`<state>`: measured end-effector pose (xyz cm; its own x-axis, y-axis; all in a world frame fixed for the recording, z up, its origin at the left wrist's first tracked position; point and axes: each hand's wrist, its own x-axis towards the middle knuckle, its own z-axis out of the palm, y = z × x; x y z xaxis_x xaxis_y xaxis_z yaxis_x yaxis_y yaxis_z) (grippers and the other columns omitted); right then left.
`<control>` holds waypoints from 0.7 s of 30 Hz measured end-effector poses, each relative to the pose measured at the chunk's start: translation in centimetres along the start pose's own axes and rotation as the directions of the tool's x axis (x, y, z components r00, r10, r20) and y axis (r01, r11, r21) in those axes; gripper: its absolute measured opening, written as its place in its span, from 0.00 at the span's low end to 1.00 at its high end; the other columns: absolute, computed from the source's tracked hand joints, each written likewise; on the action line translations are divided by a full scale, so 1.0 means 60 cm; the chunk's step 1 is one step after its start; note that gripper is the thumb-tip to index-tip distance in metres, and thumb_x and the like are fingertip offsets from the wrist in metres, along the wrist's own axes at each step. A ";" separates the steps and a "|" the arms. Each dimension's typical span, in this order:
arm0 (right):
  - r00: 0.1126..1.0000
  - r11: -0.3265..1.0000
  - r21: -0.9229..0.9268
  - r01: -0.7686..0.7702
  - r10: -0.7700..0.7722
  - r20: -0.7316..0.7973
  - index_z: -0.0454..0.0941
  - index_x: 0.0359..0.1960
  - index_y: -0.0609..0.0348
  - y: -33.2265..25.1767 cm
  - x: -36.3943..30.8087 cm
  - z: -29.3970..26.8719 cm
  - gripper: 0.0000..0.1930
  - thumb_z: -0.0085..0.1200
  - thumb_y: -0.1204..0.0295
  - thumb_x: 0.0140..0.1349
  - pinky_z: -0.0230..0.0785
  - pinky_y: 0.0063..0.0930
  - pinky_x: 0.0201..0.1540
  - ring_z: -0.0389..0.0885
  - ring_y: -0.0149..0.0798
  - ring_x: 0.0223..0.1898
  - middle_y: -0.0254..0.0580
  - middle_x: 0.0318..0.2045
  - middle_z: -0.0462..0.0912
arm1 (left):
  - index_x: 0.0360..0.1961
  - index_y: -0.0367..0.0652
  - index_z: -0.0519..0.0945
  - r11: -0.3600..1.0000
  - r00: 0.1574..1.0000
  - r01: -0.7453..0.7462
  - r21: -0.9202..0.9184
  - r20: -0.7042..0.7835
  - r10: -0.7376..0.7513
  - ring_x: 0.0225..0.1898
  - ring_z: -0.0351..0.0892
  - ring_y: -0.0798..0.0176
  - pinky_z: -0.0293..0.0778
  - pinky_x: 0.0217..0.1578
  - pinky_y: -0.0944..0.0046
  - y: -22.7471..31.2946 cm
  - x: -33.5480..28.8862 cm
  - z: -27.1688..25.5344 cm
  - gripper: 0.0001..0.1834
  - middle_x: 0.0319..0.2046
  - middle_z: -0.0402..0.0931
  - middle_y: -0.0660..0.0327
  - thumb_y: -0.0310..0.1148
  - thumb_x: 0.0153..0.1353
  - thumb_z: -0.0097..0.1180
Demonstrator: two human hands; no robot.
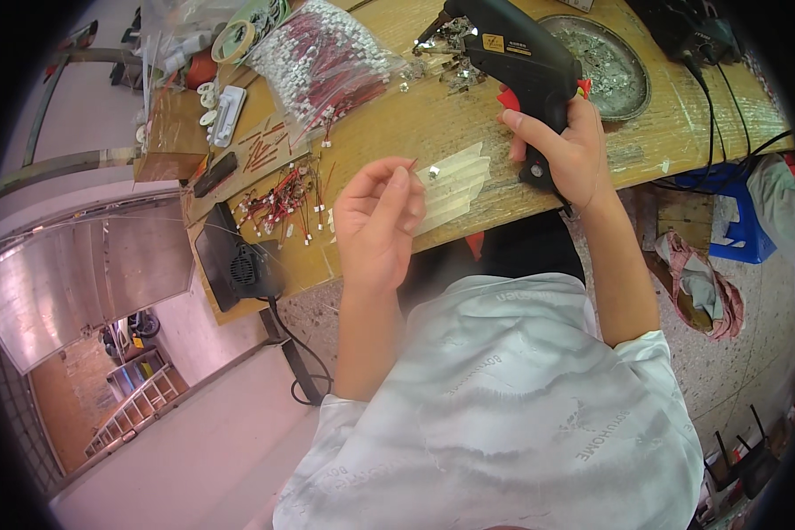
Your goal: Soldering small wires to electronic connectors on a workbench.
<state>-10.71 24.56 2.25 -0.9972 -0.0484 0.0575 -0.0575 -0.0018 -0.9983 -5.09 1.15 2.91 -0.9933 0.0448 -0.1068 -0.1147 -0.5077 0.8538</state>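
Note:
My right hand (579, 159) is wrapped round the handle of a black soldering gun (526, 57) with a red trigger. The gun's thin tip points to the far left, over a heap of small shiny metal pieces (458, 66). My left hand (382, 216) is raised with thumb and forefinger pinched; a small dark end shows at the fingertips, too tiny to name. Pale strips of masking tape (455, 190) lie on the wooden table just right of that hand, with one small metal piece (434, 172) on them.
Left on the table (327, 256) lie red and black wires with white connectors (283, 199). Behind them is a clear bag of similar wires (322, 66). A black fan-like device (238, 261) stands at the left edge. A round tray of silvery scraps (640, 88) sits far right.

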 end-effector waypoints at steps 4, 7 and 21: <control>1.000 1.000 0.000 -0.014 0.014 -0.002 0.83 0.40 0.65 0.003 0.001 -0.001 0.11 0.65 0.69 0.61 0.70 0.23 0.30 0.80 0.27 0.23 0.37 0.22 0.83 | 0.48 0.33 0.80 0.999 1.000 -0.011 0.037 0.009 0.011 0.31 0.75 0.70 0.69 0.30 0.72 -0.004 0.000 0.000 0.08 0.36 0.81 0.58 0.23 0.71 0.57; 1.000 1.000 -0.011 0.006 -0.006 -0.023 0.82 0.38 0.66 0.007 0.002 0.002 0.12 0.67 0.69 0.59 0.71 0.23 0.29 0.81 0.27 0.22 0.38 0.22 0.84 | 0.46 0.34 0.81 0.994 0.998 -0.023 0.109 -0.059 0.029 0.29 0.74 0.74 0.68 0.30 0.74 -0.011 0.000 0.015 0.07 0.35 0.84 0.60 0.25 0.69 0.62; 0.998 0.934 0.355 -0.034 0.015 0.057 0.82 0.49 0.68 0.005 -0.010 -0.010 0.20 0.69 0.79 0.54 0.76 0.23 0.28 0.82 0.27 0.26 0.38 0.32 0.86 | 0.45 0.30 0.80 0.871 0.980 -0.161 0.463 -0.033 0.198 0.34 0.84 0.70 0.80 0.37 0.71 -0.065 0.027 0.120 0.06 0.37 0.86 0.55 0.21 0.69 0.60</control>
<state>-10.18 25.17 1.89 -0.9935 -0.1053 0.0425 -0.0025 -0.3544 -0.9351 -6.39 9.38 3.07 -0.9952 -0.0847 0.0481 0.0526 -0.0511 0.9973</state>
